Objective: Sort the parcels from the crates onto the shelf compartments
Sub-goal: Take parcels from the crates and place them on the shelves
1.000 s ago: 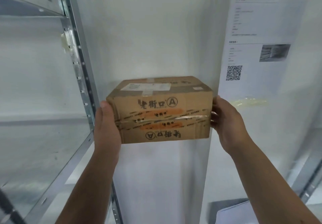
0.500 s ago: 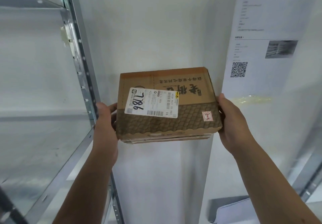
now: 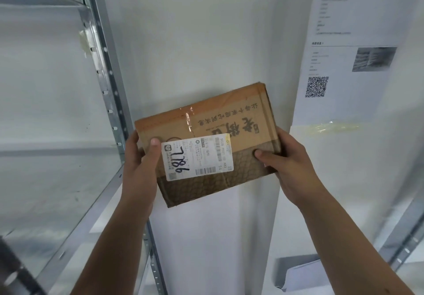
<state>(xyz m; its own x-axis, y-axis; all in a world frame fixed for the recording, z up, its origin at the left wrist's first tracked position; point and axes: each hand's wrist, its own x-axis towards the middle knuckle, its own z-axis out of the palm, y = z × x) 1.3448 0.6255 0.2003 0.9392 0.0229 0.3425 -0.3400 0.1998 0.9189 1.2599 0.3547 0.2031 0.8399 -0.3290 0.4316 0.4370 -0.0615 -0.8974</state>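
Since half a sec ago the box (image 3: 206, 143) has tipped, right end up, and both thumbs have come onto its top face. The left hand (image 3: 140, 164) grips the left end, thumb just beside the label (image 3: 197, 157). The right hand (image 3: 289, 164) grips the right end, its other fingers hidden behind. Prob held label-up, thumbs clear, so "7186" reads before picking a compartment. The box is in the air, not yet shelved. Left of the left fingers: shelf post (image 3: 110, 83) & shelf board (image 3: 57, 180); the post stands btwn box and board. Right of the right fingers: paper notice (image 3: 339, 65) w/ QR code; below them, a grey tray (image 3: 296, 274).
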